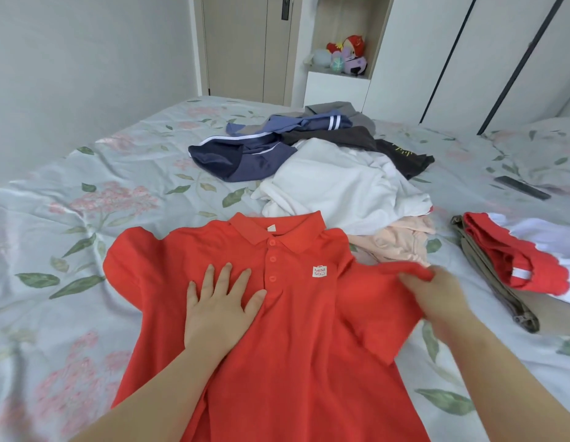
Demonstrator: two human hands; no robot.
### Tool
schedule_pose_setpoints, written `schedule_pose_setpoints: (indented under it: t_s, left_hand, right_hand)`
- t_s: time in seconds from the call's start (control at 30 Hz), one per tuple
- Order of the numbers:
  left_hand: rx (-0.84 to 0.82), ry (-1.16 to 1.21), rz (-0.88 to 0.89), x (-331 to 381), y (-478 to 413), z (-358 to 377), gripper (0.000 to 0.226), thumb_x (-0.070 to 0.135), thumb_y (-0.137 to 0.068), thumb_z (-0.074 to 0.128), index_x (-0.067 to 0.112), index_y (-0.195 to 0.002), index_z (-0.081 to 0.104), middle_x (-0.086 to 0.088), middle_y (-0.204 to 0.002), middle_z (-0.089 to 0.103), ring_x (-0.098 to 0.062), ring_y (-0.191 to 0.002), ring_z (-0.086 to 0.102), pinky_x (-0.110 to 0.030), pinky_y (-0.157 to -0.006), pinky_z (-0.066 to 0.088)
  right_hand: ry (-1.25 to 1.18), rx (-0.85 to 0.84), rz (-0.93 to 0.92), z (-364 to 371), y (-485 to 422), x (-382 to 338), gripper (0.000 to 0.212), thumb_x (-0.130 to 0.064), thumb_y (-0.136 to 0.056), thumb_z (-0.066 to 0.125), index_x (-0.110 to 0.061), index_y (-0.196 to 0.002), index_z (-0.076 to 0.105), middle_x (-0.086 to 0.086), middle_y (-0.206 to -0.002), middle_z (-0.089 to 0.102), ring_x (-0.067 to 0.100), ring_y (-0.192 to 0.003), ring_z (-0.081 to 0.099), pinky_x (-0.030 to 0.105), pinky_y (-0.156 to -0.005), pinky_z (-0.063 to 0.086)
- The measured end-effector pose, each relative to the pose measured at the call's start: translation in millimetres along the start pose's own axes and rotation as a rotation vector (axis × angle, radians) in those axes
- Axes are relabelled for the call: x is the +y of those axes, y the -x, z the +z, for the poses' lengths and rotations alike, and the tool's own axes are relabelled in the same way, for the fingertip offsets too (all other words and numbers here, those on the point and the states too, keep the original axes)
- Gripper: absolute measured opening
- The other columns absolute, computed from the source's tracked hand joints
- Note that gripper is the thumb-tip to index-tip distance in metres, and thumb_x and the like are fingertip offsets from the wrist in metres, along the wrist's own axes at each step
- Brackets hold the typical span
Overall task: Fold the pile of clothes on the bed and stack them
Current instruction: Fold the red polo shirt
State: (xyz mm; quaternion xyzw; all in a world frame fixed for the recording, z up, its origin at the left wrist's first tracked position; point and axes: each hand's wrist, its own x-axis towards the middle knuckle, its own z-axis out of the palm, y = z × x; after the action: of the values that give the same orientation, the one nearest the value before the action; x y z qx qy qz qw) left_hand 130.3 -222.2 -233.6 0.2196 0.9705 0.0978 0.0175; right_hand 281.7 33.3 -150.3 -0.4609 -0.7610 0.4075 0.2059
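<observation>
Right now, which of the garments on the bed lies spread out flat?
The red polo shirt, buttons up, under the left hand, its sleeve pinched by the right hand. The pile behind it is crumpled, the stack at the right folded.

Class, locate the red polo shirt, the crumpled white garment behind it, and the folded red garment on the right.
Red polo shirt (309, 330): head view, front below the logo.
Crumpled white garment (334, 183): head view, its flat middle.
Folded red garment (500, 250): head view, its top layer.

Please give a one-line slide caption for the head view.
Left hand presses a red polo shirt flat on the bed; right hand grips its sleeve.
</observation>
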Motion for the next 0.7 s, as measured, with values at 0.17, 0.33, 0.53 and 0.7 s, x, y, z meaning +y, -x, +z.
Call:
schedule_pose_setpoints:
  t_s: [0.17, 0.33, 0.53, 0.7]
  left_hand:
    - [0.008, -0.039, 0.01, 1, -1, 0, 0.069, 0.07, -0.083, 0.003, 0.047, -0.147, 0.008, 0.009, -0.16, 0.003, -0.02, -0.147, -0.006, -0.047, -0.116, 0.001]
    - [0.019, -0.044, 0.006, 0, 1, -1, 0.066, 0.069, -0.085, 0.005, 0.047, -0.147, 0.01, 0.009, -0.159, 0.006, -0.019, -0.147, -0.003, -0.046, -0.116, 0.004]
    - [0.036, -0.018, 0.012, -2, 0, -1, 0.062, 0.068, -0.088, 0.01, 0.048, -0.146, 0.013, 0.01, -0.159, 0.009, -0.018, -0.147, -0.002, -0.046, -0.116, 0.005]
    - [0.053, -0.017, 0.021, -4, 1, 1, 0.066, 0.07, -0.083, 0.006, 0.049, -0.146, 0.014, 0.01, -0.159, 0.01, -0.018, -0.147, -0.001, -0.046, -0.116, 0.005]
  right_hand:
    - [0.0, 0.284, 0.099, -35, -24, 22, 0.049, -0.017, -0.087, 0.064, 0.002, -0.128, 0.044, 0.026, -0.125, 0.054, 0.041, -0.115, 0.051, 0.044, -0.096, 0.039]
    - [-0.119, 0.004, 0.192, -19, -14, 49, 0.073, -0.016, -0.081, 0.072, -0.001, -0.14, 0.033, 0.023, -0.128, 0.05, 0.036, -0.118, 0.051, 0.044, -0.101, 0.041]
    - [-0.007, 0.218, -0.138, -39, -6, 48, 0.049, -0.013, -0.088, 0.061, -0.016, -0.134, 0.045, 0.014, -0.127, 0.055, 0.034, -0.115, 0.05, 0.04, -0.096, 0.037]
    - [0.7, -0.127, 0.03, -43, -3, 53, 0.055, -0.024, -0.09, 0.057, -0.02, -0.14, 0.034, 0.02, -0.136, 0.04, 0.039, -0.118, 0.047, 0.043, -0.097, 0.038]
